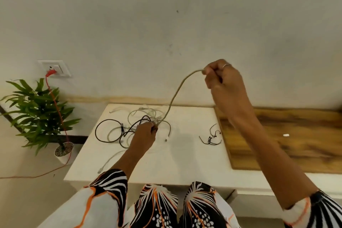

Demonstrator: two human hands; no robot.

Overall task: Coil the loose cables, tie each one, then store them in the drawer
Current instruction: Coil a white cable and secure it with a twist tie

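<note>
Your right hand (221, 76) pinches a beige cable (175, 94) and holds it high, likely to draw it clear of the cable tangle (129, 127) on the white table (185, 157), while your left hand (145, 137) grips it low beside the heap. No drawer shows; the small black ties (211, 138) are hard to make out.

Beige cable (174, 96) raised above white table (185, 155), black cable (103, 131) looped on white table, thin black ties (211, 138), brown wood-grain panel (288, 139) right of table, green plant (37, 109), red cord (55, 102), black-white-orange patterned sleeves (111, 187).
</note>
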